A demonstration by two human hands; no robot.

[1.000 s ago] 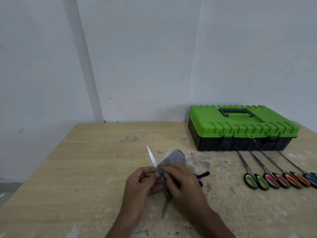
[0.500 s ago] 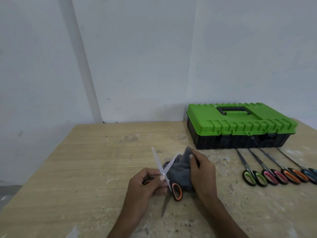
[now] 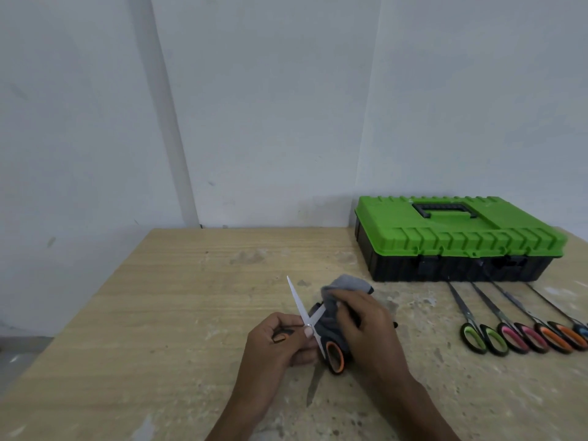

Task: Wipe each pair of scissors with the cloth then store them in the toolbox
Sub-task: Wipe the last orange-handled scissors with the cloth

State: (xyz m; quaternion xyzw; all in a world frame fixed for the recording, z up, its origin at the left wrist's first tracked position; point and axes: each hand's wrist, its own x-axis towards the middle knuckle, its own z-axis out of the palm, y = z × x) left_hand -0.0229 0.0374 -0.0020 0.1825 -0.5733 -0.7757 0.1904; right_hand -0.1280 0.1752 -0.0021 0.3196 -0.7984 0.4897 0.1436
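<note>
My left hand grips an opened pair of orange-handled scissors; one bare blade points up and away, one orange loop hangs below my thumb. My right hand holds a grey cloth wrapped round the other blade. A green-lidded black toolbox stands closed at the back right. Several more scissors lie in a row in front of it: green-handled, pink-handled, orange-handled, and a blue-handled pair cut off by the right edge.
The wooden table is scuffed and speckled, with its left edge dropping to the floor. White walls stand behind. A small dark object peeks out behind my right hand.
My right hand with the cloth slid from the blade's tip back down toward the pivot. The scissors' orange loop came into view below my left thumb.
</note>
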